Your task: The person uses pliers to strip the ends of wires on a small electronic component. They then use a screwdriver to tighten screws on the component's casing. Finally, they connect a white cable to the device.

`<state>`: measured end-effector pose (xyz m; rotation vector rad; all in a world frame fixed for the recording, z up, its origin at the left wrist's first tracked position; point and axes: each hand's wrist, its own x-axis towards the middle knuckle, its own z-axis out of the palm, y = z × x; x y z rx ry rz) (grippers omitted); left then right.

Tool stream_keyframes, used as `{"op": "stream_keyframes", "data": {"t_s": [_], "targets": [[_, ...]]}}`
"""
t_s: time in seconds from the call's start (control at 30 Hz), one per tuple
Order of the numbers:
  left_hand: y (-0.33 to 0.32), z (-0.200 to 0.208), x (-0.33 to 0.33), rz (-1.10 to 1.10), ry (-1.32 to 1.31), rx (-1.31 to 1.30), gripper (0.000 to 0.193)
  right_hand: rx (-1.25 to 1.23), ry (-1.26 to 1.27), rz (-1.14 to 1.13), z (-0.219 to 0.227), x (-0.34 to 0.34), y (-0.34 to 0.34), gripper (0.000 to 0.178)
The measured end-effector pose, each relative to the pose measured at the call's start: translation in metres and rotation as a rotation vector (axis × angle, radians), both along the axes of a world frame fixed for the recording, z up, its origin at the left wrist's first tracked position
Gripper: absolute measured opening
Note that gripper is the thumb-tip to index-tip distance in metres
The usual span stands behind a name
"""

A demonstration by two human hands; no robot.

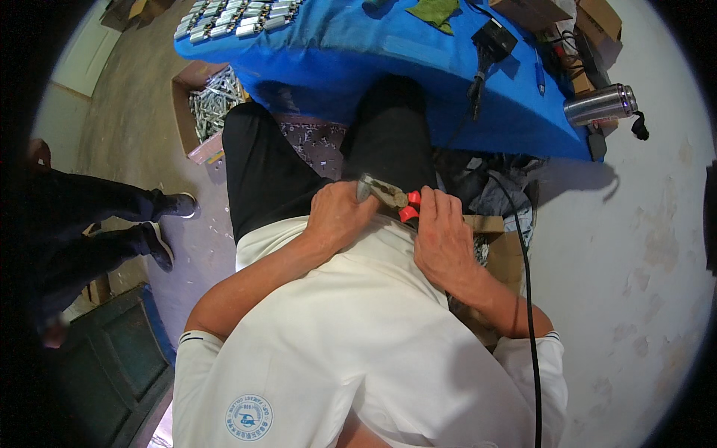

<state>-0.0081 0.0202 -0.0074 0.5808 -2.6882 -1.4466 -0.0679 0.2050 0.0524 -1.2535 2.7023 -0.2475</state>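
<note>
My right hand (446,240) is closed around the red handles of a pair of pliers (393,196), just above my lap. The pliers' jaws point left and meet a small silvery metal piece (364,188). My left hand (340,215) is closed on that piece, with its fingers curled and partly hidden. How firmly the jaws bite on the metal cannot be made out.
Ahead stands a blue-covered table (343,52) with rows of silvery cylindrical parts (237,19), a green cloth (435,13), a black adapter (493,41) and a steel flask (601,104). A cardboard box (181,112) holds metal parts. A black cable (529,299) hangs right. Another person's legs (97,198) are left.
</note>
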Motion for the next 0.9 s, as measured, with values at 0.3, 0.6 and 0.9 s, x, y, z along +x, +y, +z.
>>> {"op": "stream_keyframes", "data": {"t_s": [0.3,0.6,0.9], "targets": [[0.001,-0.003,-0.001,0.011,-0.012,0.024,0.026,0.016,0.151,0.111,-0.003,-0.007,0.0,0.045],[0.0,-0.013,0.005,-0.005,0.045,0.004,0.024,0.105,0.091,0.188,-0.002,-0.008,0.001,0.037],[-0.003,-0.002,0.005,-0.036,-0.016,-0.022,0.026,0.17,-0.08,0.197,-0.002,-0.014,0.002,0.032]]}}
